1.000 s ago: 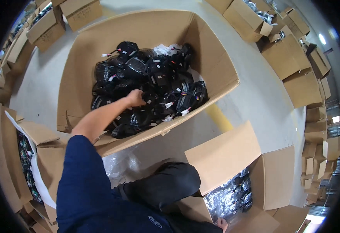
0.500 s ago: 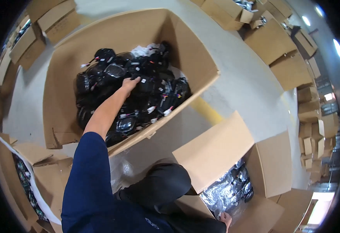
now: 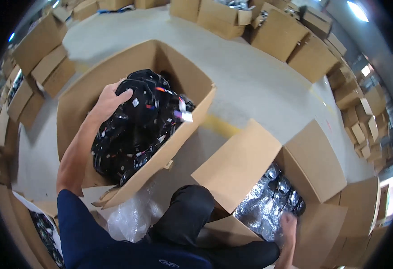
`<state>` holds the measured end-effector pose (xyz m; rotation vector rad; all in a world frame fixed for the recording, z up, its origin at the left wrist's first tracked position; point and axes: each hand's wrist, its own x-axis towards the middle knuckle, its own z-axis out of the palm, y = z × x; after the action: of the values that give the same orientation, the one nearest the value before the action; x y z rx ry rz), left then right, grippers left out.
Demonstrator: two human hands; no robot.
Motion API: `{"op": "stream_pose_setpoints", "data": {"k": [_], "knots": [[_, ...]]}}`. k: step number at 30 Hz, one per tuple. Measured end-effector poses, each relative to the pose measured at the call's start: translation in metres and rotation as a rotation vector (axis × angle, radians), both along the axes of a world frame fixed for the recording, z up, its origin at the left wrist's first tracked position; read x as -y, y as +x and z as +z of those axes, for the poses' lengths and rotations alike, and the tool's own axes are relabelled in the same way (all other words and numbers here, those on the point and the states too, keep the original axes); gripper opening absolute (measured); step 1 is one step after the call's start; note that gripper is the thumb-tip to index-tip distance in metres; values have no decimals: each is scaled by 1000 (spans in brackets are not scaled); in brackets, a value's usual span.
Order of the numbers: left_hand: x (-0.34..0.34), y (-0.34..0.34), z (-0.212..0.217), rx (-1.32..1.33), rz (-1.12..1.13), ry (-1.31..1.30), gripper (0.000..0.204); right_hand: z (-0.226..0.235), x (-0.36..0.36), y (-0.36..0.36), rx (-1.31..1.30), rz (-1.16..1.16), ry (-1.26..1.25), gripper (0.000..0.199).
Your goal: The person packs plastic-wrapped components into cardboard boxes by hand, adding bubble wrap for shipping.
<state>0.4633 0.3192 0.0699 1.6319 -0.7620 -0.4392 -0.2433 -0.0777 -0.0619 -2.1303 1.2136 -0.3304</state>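
Observation:
My left hand (image 3: 111,99) grips the edge of a rounded black plastic part with wires (image 3: 139,102), thumb on top. Coloured wires and white connectors (image 3: 183,114) hang off its right side. It is raised above many similar black parts (image 3: 120,152) heaped in the large cardboard box (image 3: 183,67). At lower right, my right hand (image 3: 289,223) is closed over the smaller open box (image 3: 237,166), slightly blurred. Whatever its fingers hold, if anything, is hidden. Below it lies shiny clear plastic wrap (image 3: 259,206) over dark rounded parts (image 3: 284,184).
A crumpled clear plastic bag (image 3: 131,219) lies on the floor beside my knee (image 3: 192,204). Another box (image 3: 6,215) with a white liner stands at lower left. Cardboard boxes (image 3: 277,33) line the far side and right, and more (image 3: 39,49) stand at left.
My left hand has lifted a black part up from the heap. My right hand has moved right and up from the plastic's near edge. The view has shifted.

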Motion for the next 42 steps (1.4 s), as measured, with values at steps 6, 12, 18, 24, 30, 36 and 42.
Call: {"op": "stream_pose_setpoints", "data": {"k": [6, 12, 18, 24, 30, 36, 42], "knots": [[88, -143, 97, 237, -704, 7, 44, 101, -68, 208, 658, 307, 845, 61], [182, -255, 76, 221, -1130, 20, 30, 118, -120, 202, 753, 134, 1345, 80], [259, -296, 52, 133, -922, -183, 35, 105, -54, 98, 1111, -87, 875, 79], [310, -282, -10, -859, -305, -663, 38, 67, 18, 67, 817, -182, 725, 49], [330, -313, -49, -810, -151, -347, 31, -40, 21, 122, 585, -390, 760, 55], [341, -330, -62, -774, -192, -249, 26, -126, 37, 123, 200, -252, 434, 59], [337, -328, -73, -629, -79, -122, 25, -75, 13, 140, -54, -56, -23, 51]]}}
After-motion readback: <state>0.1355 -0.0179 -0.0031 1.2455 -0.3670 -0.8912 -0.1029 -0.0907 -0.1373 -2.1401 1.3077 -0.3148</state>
